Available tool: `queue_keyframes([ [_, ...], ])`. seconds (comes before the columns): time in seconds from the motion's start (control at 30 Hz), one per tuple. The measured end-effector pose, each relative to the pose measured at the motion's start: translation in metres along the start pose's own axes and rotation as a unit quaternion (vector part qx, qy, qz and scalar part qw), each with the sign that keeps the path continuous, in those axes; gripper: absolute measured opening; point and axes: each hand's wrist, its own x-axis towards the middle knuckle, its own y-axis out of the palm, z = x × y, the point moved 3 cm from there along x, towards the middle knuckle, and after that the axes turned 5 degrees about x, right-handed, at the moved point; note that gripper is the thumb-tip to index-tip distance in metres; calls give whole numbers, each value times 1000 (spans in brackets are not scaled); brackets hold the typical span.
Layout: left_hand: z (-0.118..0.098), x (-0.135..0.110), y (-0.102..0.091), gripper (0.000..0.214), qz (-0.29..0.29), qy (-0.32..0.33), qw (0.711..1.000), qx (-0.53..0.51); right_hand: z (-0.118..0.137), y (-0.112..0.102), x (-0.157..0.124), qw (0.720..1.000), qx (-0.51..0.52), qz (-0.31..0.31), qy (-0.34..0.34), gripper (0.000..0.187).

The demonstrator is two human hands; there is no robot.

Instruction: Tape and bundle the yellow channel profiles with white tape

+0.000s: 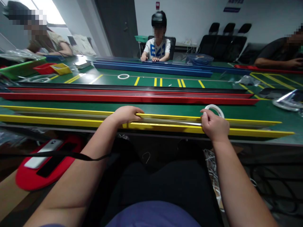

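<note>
A long yellow channel (165,128) lies along the near table edge, its two raised rims running left to right. My left hand (126,114) bends over it, fingers and thumb closed at the rims; the fingertips are partly hidden. My right hand (215,125) is closed in a fist over the same channel farther right. From its fingers a thin white strip of tape (189,123) runs left, stretched inside the channel toward my left hand. A white tape roll (219,110) stands out just behind my right hand, partly covered by it.
Beyond lie a red channel (132,98), a black channel (118,87) and blue channels (151,66). Another white ring (123,76) lies among yellow tape marks. A person (157,47) sits opposite, others at both sides. Left below, a phone (44,153) rests on a red stool (30,176).
</note>
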Motion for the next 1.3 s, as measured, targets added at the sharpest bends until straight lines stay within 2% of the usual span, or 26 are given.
queue_keyframes([
  [0.43,2,2,2,54,-2,3,1000,30,-2,2,-4,1000,-6,-4,-11,47],
  [0.6,4,6,4,53,8,-4,999,33,-4,5,-3,1000,-6,-23,-8,45],
  [1.1,0,1,-1,54,-12,-6,999,42,-3,5,-2,1000,9,-17,-1,47],
  [1.3,2,2,0,54,-21,-8,999,39,-4,5,-2,1000,9,-27,-12,43],
])
